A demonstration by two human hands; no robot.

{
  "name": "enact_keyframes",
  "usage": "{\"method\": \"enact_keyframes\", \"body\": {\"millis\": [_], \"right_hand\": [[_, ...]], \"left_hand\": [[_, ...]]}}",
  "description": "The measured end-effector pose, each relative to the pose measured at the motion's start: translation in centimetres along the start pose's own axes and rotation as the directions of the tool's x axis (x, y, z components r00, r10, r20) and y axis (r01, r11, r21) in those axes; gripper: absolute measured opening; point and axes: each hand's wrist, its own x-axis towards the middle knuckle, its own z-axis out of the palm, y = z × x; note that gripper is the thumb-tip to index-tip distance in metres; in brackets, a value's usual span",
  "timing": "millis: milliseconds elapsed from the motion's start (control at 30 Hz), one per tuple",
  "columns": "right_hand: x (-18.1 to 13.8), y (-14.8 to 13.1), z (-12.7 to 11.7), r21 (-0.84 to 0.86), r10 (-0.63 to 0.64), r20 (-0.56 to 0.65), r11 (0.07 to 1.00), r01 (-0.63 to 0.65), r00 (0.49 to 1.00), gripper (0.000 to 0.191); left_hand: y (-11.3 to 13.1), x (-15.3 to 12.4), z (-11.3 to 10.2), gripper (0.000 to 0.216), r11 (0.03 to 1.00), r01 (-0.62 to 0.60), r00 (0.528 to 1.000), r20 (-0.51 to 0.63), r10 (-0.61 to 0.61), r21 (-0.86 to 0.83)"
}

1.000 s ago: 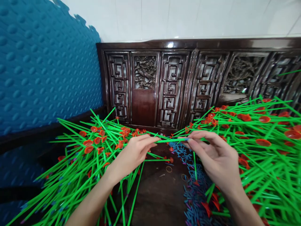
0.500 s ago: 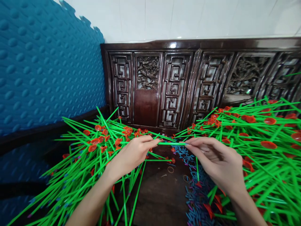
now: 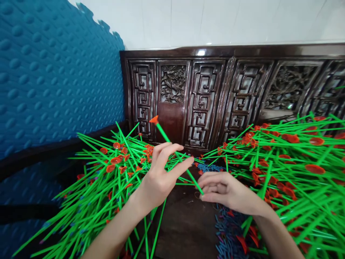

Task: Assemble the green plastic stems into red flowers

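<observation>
A green plastic stick with an orange suction-cup tip slants between my hands, cup end up at the left. My right hand pinches its lower end between thumb and fingers; whether a small blue piece is also there is hidden. My left hand has its thumb and fingers apart, with the stick passing through or just behind the gap. Below and beside my left hand lies a pile of similar sticks. Another large pile of them is beyond my right forearm.
Many small blue and purple pieces are heaped on the dark wooden surface at the right. A carved dark wood backrest stands behind. Blue bumpy foam matting rises at the left, and a white tiled wall is behind.
The stick went from level to slanted, its cup end now raised at the left. My left fingers have spread from a pinch. My right hand moved down and slightly left.
</observation>
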Motion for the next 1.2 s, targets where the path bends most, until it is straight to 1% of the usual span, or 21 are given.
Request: {"method": "enact_keyframes", "body": {"millis": [67,133,167,200,267,300,333,367,400,467,533,567,633,733,833,867,967,1067,1200], "right_hand": [[0.8,1.2,0.9,-0.043,0.061,0.069,0.997,-0.059,0.996,0.024],[1.6,2.5,1.8,-0.104,0.149,0.128,0.985,-0.136,0.98,0.023],[2.0,3.1,2.2,-0.13,0.187,0.145,0.977,-0.168,0.972,0.022],[2.3,3.7,2.6,-0.15,0.216,0.161,0.97,-0.192,0.963,0.021],[3.0,4.7,3.2,-0.168,0.245,0.184,0.962,-0.215,0.952,0.019],[3.3,5.2,3.4,-0.175,0.25,0.19,0.96,-0.218,0.949,0.018],[3.5,5.5,3.6,-0.182,0.255,0.194,0.958,-0.22,0.947,0.017],[3.7,5.8,3.8,-0.19,0.258,0.196,0.956,-0.221,0.946,0.015],[3.8,6.1,3.9,-0.198,0.26,0.194,0.955,-0.222,0.946,0.015],[4.0,6.6,4.1,-0.217,0.261,0.181,0.951,-0.22,0.948,0.015],[4.1,7.2,4.3,-0.242,0.257,0.17,0.947,-0.212,0.951,0.016],[4.2,7.5,4.4,-0.256,0.253,0.168,0.945,-0.205,0.953,0.015],[4.4,8.1,4.6,-0.287,0.243,0.165,0.939,-0.189,0.956,0.014],[4.7,8.7,4.7,-0.34,0.22,0.15,0.927,-0.159,0.964,0.014],[4.8,9.1,4.8,-0.408,0.181,0.117,0.905,-0.119,0.976,0.016],[4.8,9.1,4.8,-0.43,0.17,0.107,0.896,-0.108,0.98,0.017],[4.6,9.1,5.0,-0.487,0.148,0.078,0.868,-0.091,0.986,0.015],[4.3,9.0,5.4,-0.54,0.121,0.065,0.839,-0.067,0.99,0.014],[4.2,9.0,5.6,-0.594,0.099,0.073,0.804,-0.037,0.992,0.011]], "left_hand": [[0.1,0.1,0.6,0.026,0.977,0.09,0.993,-0.054,-0.103,-0.195],[0.1,0.2,0.9,0.022,0.938,0.157,0.976,-0.093,-0.195,-0.31],[0.2,0.3,1.0,0.023,0.935,0.167,0.97,-0.12,-0.213,-0.312],[0.2,0.4,1.0,0.024,0.947,0.156,0.966,-0.156,-0.205,-0.28],[0.2,0.6,0.8,0.027,0.982,0.11,0.963,-0.229,-0.144,-0.154],[0.1,0.6,0.6,0.028,0.99,0.104,0.96,-0.252,-0.125,-0.096],[0.1,0.6,0.5,0.03,0.99,0.125,0.955,-0.261,-0.138,-0.066],[0.1,0.6,0.3,0.033,0.983,0.167,0.952,-0.249,-0.18,-0.073],[0.0,0.6,0.2,0.036,0.969,0.218,0.949,-0.205,-0.238,-0.116],[0.0,0.6,0.1,0.039,0.922,0.305,0.944,-0.055,-0.326,-0.237],[0.0,0.6,0.2,0.029,0.888,0.333,0.942,0.078,-0.326,-0.317],[0.0,0.6,0.4,0.023,0.877,0.337,0.941,0.118,-0.316,-0.342],[0.0,0.4,0.8,0.019,0.854,0.361,0.933,0.151,-0.328,-0.375],[0.0,0.1,1.5,0.024,0.802,0.427,0.904,0.179,-0.388,-0.418],[0.0,-0.2,2.1,0.011,0.767,0.468,0.883,0.203,-0.422,-0.439],[0.1,-0.3,2.3,0.011,0.755,0.479,0.877,0.221,-0.426,-0.447],[0.3,-0.5,2.9,0.015,0.734,0.511,0.858,0.305,-0.413,-0.448],[0.5,-0.5,3.2,0.02,0.737,0.531,0.839,0.386,-0.384,-0.419],[0.3,-0.4,2.9,0.025,0.746,0.539,0.824,0.428,-0.37,-0.391]]}}
